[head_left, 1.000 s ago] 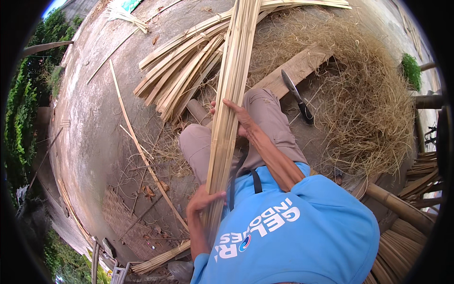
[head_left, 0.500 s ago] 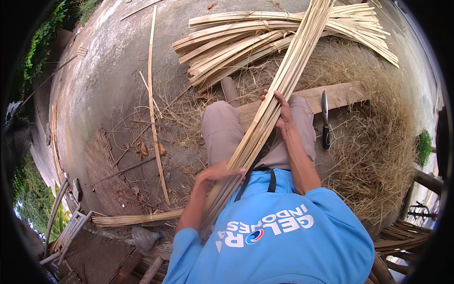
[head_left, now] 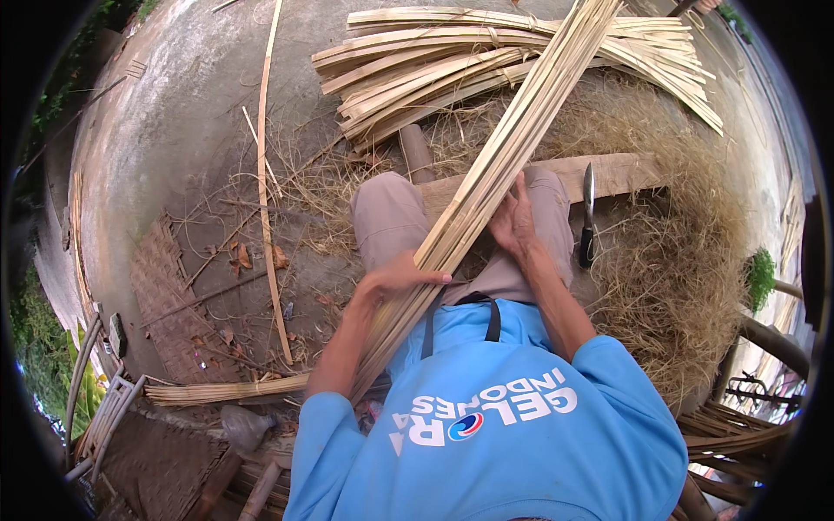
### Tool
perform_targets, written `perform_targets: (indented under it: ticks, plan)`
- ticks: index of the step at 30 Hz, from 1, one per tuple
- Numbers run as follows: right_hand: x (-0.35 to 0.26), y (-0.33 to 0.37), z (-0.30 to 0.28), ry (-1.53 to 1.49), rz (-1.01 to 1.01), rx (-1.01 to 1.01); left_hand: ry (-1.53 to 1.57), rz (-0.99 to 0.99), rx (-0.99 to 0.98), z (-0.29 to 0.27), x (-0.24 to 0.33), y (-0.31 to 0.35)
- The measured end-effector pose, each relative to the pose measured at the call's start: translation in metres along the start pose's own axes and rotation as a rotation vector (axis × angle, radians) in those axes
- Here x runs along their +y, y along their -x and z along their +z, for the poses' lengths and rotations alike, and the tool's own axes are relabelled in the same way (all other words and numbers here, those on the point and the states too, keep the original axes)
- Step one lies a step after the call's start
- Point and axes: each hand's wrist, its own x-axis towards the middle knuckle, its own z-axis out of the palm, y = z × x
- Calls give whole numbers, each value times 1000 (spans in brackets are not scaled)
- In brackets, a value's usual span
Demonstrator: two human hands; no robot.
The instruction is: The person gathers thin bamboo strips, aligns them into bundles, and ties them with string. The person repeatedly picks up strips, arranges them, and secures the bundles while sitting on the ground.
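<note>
A long bundle of split bamboo strips slants across my lap, from beside my left forearm up to the far edge of the view. My left hand is closed around its near part, the thumb laid over the top strips. Against the bundle's right underside rests my right hand. Its thumb is straight and off the top; its fingers are mostly hidden beneath the strips. To the right of my knee a knife with a black handle lies beside a wooden plank.
Tied bamboo bundles lie ahead. Dry shavings heap up on the right. On the left are a long strip, a woven mat and another thin bundle. Another person's hand shows at the top right.
My right hand has slid back toward me along the bundle, and its thumb has come off the top. The left hand keeps its hold. Another person's hand has appeared at the top right.
</note>
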Motion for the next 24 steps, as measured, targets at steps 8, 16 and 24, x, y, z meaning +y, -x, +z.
perform_targets:
  ticks: [8,16,24]
  plan:
    - [65,49,12,302,158,-220,55,-56,-16,-40,22,14]
    - [61,34,-2,1310,-130,-387,150,-83,-69,-51,5,8]
    - [-15,38,60,1515,-953,-146,93,174,-33,-10,-12,1]
